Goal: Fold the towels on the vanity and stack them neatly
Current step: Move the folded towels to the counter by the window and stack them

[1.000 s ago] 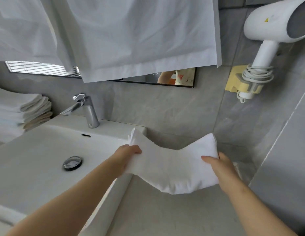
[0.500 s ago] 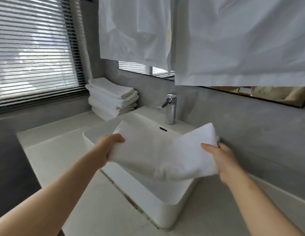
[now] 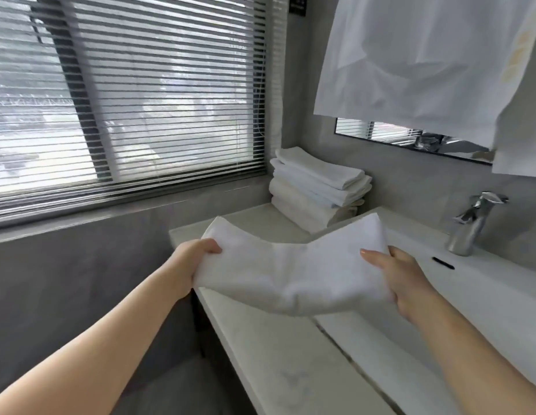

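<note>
Towel (image 3: 290, 271), white and folded, hangs above the counter (image 3: 275, 354) and the sink's (image 3: 458, 295) near corner, sagging in the middle. The left hand (image 3: 190, 262) pinches its left end and the right hand (image 3: 401, 277) its right end, fingers (image 3: 373, 256) curled round the cloth. Behind it, a stack of folded towels (image 3: 317, 187) sits on the counter in the corner, left of the faucet (image 3: 470, 223).

The pale vanity counter (image 3: 278, 363) and its load
A stack of folded white towels (image 3: 317, 190) sits at its far end; a white basin (image 3: 497, 298) rests on it just beside the stack.
</note>
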Tool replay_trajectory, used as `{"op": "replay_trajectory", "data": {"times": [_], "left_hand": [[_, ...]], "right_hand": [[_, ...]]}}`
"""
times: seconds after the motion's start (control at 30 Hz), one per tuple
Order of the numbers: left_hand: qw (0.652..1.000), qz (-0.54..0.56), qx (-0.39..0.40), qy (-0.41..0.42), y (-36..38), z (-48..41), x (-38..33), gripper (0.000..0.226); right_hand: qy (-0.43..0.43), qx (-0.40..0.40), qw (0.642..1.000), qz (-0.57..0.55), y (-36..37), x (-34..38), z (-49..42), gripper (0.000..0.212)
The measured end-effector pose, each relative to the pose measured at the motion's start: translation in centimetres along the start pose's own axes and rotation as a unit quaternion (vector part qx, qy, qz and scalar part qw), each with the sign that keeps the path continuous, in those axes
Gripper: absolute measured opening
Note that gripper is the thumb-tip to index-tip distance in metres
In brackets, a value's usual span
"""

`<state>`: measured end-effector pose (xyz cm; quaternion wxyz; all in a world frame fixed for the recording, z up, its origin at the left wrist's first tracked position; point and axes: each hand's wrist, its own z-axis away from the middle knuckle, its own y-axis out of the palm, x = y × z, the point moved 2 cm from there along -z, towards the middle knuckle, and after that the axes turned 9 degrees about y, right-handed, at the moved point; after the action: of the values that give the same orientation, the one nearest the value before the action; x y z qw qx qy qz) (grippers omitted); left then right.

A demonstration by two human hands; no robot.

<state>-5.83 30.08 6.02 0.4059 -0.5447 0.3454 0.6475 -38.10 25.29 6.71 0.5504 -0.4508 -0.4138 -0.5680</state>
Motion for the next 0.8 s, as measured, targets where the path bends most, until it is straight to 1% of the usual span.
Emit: {"op": "replay_trajectory", "data": {"times": [0.1, 0.27, 0.33, 0.47, 0.53, 0.67, 0.73, 0.8], "left_hand": [[1.0, -0.021, -0.014, 0.005, -4.0, -1.9, -0.4, 0.013], [0.998, -0.056, -0.025, 0.013, -8.8, -4.8, -1.2, 0.008], [0.997, -0.067, -0.031, 0.019, -10.1, -6.3, -1.5, 0.008], [0.996, -0.079, -0.044, 0.02, -11.6, -9.0, -1.6, 0.007], [0.996, -0.079, -0.045, 0.022, -11.9, -10.7, -1.9, 0.007], [0.996, -0.069, -0.037, 0.045, -11.9, -15.3, -3.3, 0.01], [0.995, -0.07, -0.038, 0.053, -11.4, -18.0, -4.2, 0.006], [0.995, -0.073, -0.039, 0.06, -10.9, -21.0, -5.1, 0.012]], "right_hand": [[0.002, 0.021, 1.0, 0.008, 4.9, 0.1, -1.0, 0.013], [0.007, 0.05, 0.999, 0.013, 11.0, 0.1, -2.8, 0.021], [0.007, 0.057, 0.998, 0.015, 13.0, 0.2, -3.8, 0.021], [0.005, 0.081, 0.996, 0.021, 16.1, 0.8, -6.2, 0.012], [0.004, 0.087, 0.996, 0.023, 17.4, 1.2, -7.7, 0.012], [-0.004, 0.083, 0.996, 0.023, 20.1, 2.4, -11.1, 0.007], [-0.01, 0.078, 0.997, 0.022, 21.1, 3.3, -13.1, 0.002], [-0.016, 0.072, 0.997, 0.017, 21.8, 4.4, -15.4, 0.004]]}}
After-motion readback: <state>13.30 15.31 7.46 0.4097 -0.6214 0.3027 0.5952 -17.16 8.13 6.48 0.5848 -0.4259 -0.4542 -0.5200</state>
